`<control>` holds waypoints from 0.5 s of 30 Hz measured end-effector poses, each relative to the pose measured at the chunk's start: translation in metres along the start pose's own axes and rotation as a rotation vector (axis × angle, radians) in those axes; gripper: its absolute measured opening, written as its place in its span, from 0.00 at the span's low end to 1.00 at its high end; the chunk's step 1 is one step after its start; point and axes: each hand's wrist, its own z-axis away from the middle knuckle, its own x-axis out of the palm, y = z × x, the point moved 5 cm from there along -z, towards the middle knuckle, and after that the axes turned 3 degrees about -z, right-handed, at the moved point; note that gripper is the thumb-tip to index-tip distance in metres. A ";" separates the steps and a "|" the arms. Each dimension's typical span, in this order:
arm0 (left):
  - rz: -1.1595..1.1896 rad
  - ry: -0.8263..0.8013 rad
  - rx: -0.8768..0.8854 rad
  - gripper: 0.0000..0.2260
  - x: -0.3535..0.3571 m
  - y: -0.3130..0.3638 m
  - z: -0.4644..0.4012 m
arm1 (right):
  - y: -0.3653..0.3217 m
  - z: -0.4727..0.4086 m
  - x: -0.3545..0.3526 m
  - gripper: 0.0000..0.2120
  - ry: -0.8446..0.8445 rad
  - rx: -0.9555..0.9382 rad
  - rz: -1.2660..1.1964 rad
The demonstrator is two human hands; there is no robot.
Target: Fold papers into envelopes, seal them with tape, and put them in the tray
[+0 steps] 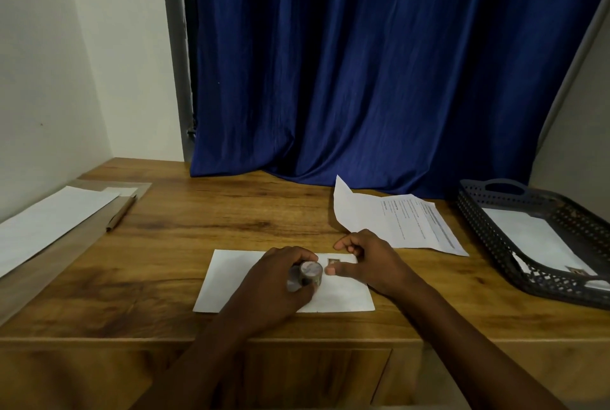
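the left hand (280,277) grips the tape roll (310,272) over the folded envelope (343,294) near the desk's front edge. the right hand (369,264) presses the tape end with its thumb. if the thumb lifts, the tape could peel off or go on crooked. the tray (488,238) waits at the right edge.

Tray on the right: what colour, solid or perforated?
Dark grey tray, walls perforated in a lattice; head view.

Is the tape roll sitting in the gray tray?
No, the left hand holds the tape roll over the white envelope on the desk, away from the tray.
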 end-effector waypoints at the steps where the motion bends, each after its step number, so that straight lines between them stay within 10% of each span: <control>1: -0.003 0.000 0.000 0.17 0.000 0.000 0.000 | 0.001 0.000 0.000 0.27 -0.003 0.005 0.000; 15: -0.028 -0.007 0.012 0.18 0.001 0.001 -0.001 | 0.003 -0.012 0.004 0.18 0.086 0.108 -0.077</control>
